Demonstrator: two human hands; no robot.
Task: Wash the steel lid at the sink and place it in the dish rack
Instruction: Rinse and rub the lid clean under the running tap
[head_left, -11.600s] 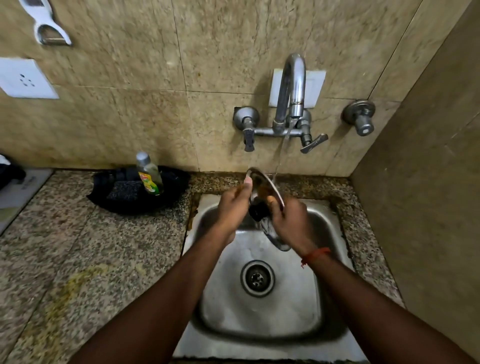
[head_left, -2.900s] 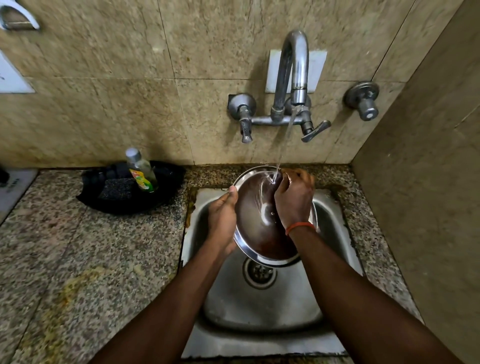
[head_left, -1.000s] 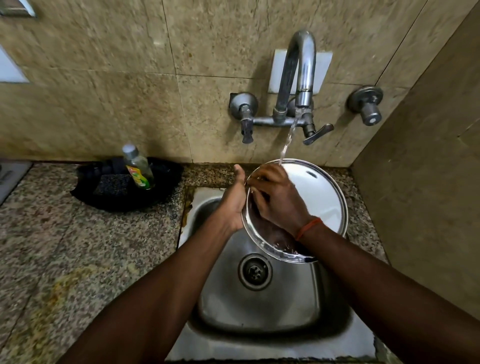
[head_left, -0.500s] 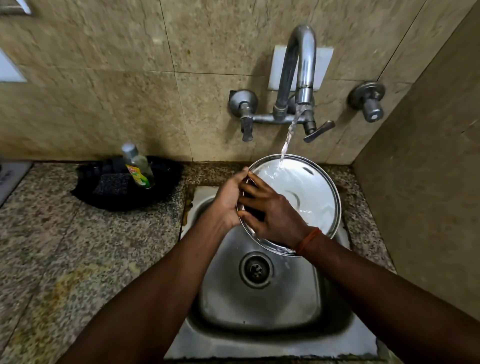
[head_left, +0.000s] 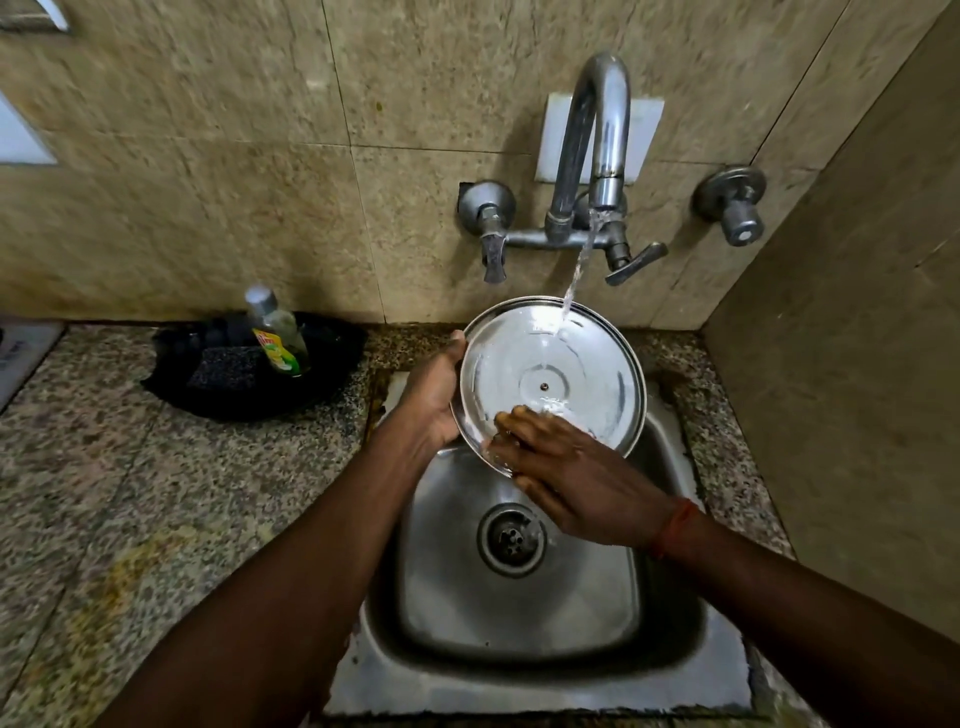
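While a thin stream of water (head_left: 575, 278) runs from the curved chrome wall tap (head_left: 597, 145), the round steel lid (head_left: 550, 374) is held tilted over the back of the square stainless-steel sink (head_left: 519, 623), its shiny underside facing the camera. The stream lands near its upper rim.

The left hand (head_left: 431, 400) grips the lid's left edge. The thumb (head_left: 457, 345) lies over the rim at the front, and the other fingers are hidden behind the metal. The right hand (head_left: 576, 483) lies flat against the lower part of the wet face, with its fingers (head_left: 514, 431) straight, close together and holding nothing. An orange thread (head_left: 675, 525) circles that wrist.

Below the hands, the round drain (head_left: 511, 538) sits in the middle of the basin. On the speckled granite worktop (head_left: 130, 493) to the left of the sink stands a black tray (head_left: 332, 364). It carries a clear bottle of yellow-green dish liquid (head_left: 278, 338), leaning slightly, and just beside it a dark scrub pad (head_left: 223, 369). A separate chrome valve (head_left: 732, 208) is mounted on the beige tiled wall (head_left: 208, 156), to the right of the tap.
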